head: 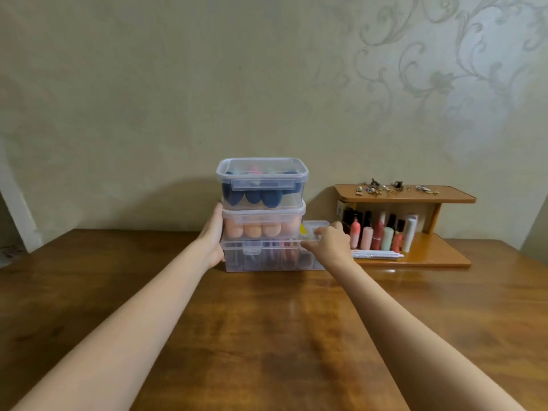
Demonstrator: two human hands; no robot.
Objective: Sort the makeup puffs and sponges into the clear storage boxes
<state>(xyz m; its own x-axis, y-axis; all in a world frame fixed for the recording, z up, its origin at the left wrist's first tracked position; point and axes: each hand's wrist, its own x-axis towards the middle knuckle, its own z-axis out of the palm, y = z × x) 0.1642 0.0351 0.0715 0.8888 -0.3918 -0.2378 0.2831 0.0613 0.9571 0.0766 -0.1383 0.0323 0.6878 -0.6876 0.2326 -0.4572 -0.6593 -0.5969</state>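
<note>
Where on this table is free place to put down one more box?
The wooden table is bare in front of the stacked boxes, between both forearms, and left of the left hand. Right of the right hand it is crowded: the wooden shelf holds cosmetics.

Two bare forearms, left hand (pixel 213 235) and right hand (pixel 327 243), sleeveless, without rings or watch.

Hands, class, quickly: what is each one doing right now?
Left hand: open, flat against the left side of the stacked clear boxes.
Right hand: fingers curled, gripping the right end of the bottom box.
</note>
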